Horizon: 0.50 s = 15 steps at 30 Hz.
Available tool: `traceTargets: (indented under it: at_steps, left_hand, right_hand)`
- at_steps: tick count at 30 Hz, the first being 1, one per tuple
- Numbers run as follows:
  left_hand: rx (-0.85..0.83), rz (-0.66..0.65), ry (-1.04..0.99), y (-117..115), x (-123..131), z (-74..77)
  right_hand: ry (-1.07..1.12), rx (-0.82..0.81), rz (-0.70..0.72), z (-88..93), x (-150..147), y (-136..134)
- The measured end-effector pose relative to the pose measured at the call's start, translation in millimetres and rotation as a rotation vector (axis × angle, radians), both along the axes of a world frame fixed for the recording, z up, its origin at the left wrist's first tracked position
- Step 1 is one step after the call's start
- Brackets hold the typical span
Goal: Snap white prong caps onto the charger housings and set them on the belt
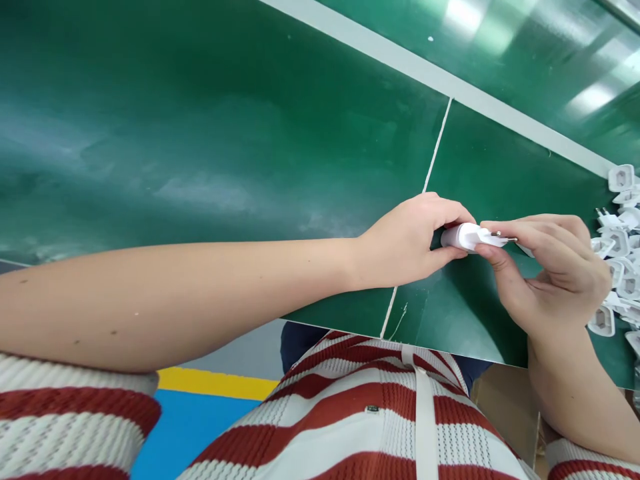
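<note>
My left hand [410, 241] is closed around the back end of a small white plug adapter [467, 236]. My right hand [550, 267] pinches the adapter's front end, where metal pins stick out, between thumb and fingers. Both hands hold it just above the green table [225, 133], near the table's front edge. A heap of similar white plug adapters [617, 253] lies at the far right, just beyond my right hand.
A pale string or seam [430, 173] runs across the green surface from the front edge to a grey strip [450, 83] at the back. Below the table edge are my red and white striped top, a cardboard box [510, 407] and a blue and yellow floor.
</note>
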<state>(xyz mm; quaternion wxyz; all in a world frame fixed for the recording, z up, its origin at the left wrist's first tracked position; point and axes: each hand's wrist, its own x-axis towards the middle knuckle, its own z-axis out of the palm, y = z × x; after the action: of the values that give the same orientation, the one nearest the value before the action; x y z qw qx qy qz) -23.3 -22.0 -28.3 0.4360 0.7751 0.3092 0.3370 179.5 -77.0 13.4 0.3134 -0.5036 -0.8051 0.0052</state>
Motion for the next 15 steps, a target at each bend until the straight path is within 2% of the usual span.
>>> traceTargets:
  at_steps: [10, 15]
  left_hand:
    - [-0.029, 0.022, 0.011, 0.2, 0.8, 0.8]
    - [-0.099, 0.039, -0.027, 1.7, 3.1, -0.7]
  right_hand:
    - [0.035, -0.032, -0.07, -1.9, -5.8, -1.6]
    - [0.193, -0.122, -0.152, -1.6, -4.5, 6.4]
